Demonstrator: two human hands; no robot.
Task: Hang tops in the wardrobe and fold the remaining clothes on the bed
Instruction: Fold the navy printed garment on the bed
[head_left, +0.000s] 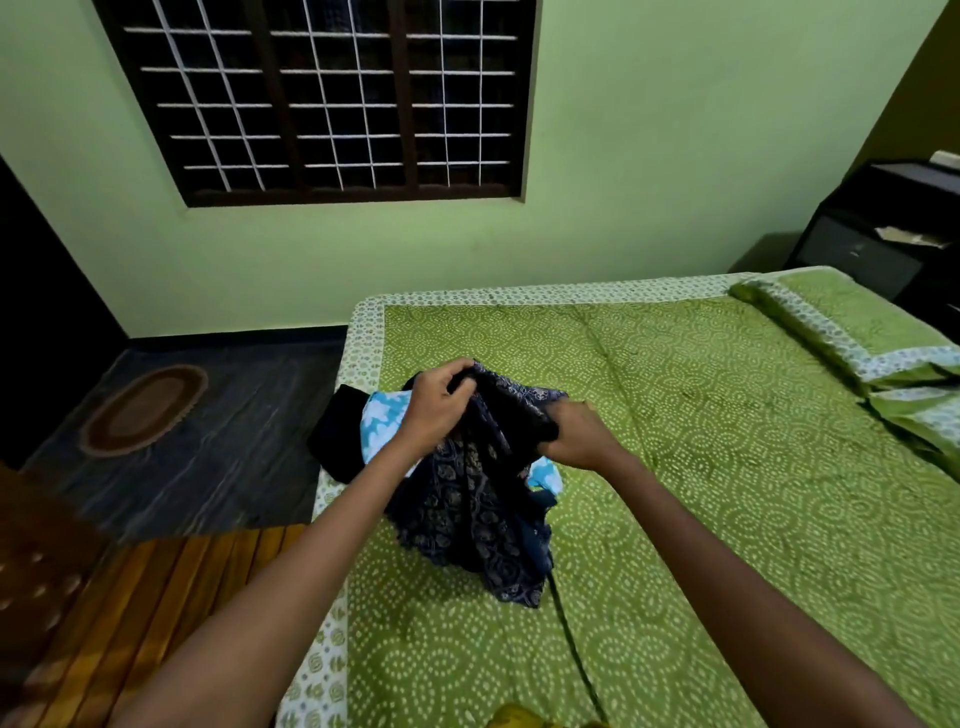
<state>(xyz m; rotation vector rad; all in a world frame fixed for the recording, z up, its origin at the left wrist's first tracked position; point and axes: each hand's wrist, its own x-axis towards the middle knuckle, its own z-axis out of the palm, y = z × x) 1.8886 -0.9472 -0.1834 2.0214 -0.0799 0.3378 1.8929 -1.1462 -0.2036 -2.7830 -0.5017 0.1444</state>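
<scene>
A dark navy garment with a pale printed pattern hangs bunched above the green bed. My left hand grips its upper edge and my right hand grips it a little lower to the right. Its lower folds trail onto the bedspread. Under and behind it lie a light blue and white patterned cloth and a black garment near the bed's left edge. A thin dark cord runs from the navy garment toward the bottom of the view.
Two green pillows lie at the bed's right end. A dark cabinet stands in the right corner. An oval brown mat lies on the dark floor at left. A wooden slatted surface sits at lower left. A yellow cloth shows at the bottom edge.
</scene>
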